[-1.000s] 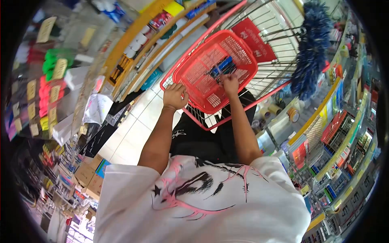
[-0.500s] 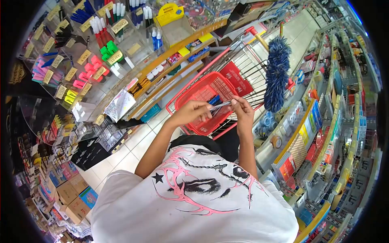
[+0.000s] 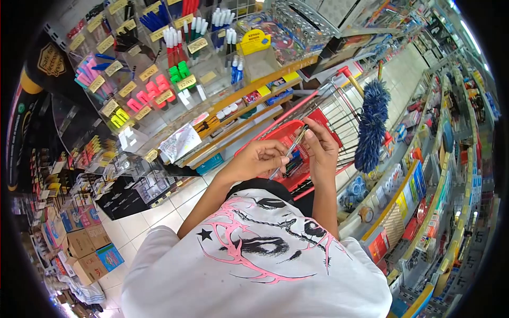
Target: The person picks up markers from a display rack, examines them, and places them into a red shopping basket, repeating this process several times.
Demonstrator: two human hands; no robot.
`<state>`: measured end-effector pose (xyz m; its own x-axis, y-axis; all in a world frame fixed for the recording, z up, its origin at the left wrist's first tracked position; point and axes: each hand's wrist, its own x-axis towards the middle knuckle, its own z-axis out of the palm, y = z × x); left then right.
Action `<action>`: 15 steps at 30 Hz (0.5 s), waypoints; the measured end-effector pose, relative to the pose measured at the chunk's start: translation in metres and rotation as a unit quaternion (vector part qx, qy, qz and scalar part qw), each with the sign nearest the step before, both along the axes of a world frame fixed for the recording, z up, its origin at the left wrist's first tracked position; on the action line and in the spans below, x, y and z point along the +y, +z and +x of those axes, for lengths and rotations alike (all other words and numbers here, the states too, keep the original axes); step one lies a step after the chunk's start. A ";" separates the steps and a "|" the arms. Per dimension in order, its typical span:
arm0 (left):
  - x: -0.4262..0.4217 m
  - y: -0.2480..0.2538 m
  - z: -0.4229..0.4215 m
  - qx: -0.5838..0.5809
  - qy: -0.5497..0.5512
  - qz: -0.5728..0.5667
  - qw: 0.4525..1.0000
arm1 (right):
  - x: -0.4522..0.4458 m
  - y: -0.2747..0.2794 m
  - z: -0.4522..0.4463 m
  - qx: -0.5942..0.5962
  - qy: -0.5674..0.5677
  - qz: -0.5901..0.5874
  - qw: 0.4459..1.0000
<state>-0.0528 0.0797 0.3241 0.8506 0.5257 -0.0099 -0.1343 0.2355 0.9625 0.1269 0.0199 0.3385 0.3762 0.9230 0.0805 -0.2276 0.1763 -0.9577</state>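
A thin clear pen (image 3: 293, 146) is held slanted between my two hands, in front of my chest and above the red basket (image 3: 283, 132). My left hand (image 3: 261, 160) pinches its lower part between thumb and fingers. The fingers of my right hand (image 3: 321, 144) close on its dark upper end. Some dark and blue items (image 3: 293, 163) lie in the basket, partly hidden by my hands. The basket sits in a wire shopping cart (image 3: 339, 114) with red edges.
A fluffy blue duster (image 3: 373, 127) stands at the cart's right side. Compartments of pens and markers (image 3: 180, 45) fill the upper left. Shelves of goods (image 3: 403, 196) run along the right. Cardboard boxes (image 3: 87, 249) stand on the floor at lower left.
A second ago my hands were apart, the left on the cart's edge, the right over the basket; they came together with the pen. Since then it has tilted steeper and the view has shifted toward the markers.
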 end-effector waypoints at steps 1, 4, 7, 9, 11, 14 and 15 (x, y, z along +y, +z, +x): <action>0.001 0.000 -0.002 -0.003 -0.003 -0.013 1.000 | 0.002 0.000 -0.001 -0.005 0.006 0.002 1.000; 0.003 0.000 -0.004 0.004 -0.007 -0.030 1.000 | 0.004 -0.001 -0.003 -0.013 0.008 0.000 1.000; 0.006 -0.001 -0.002 0.008 -0.016 -0.030 0.999 | 0.003 -0.003 -0.002 -0.015 0.014 0.000 1.000; 0.008 0.000 0.000 0.005 -0.022 -0.029 0.999 | 0.001 -0.004 -0.003 -0.018 0.011 -0.003 1.000; 0.008 0.001 0.000 0.010 -0.030 -0.046 0.998 | 0.000 -0.004 -0.003 -0.018 0.007 -0.005 1.000; 0.009 -0.001 0.001 0.007 -0.028 -0.042 0.999 | -0.002 -0.007 -0.003 -0.029 0.006 -0.003 1.000; 0.008 -0.001 0.001 0.007 -0.027 -0.042 0.999 | -0.002 -0.008 -0.003 -0.040 0.008 0.001 0.999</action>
<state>-0.0518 0.0882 0.3228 0.8774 0.4754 -0.0641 -0.1054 0.3213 0.9411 0.1242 0.0178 0.3301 0.3540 0.9286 0.1116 -0.1528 0.1751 -0.9726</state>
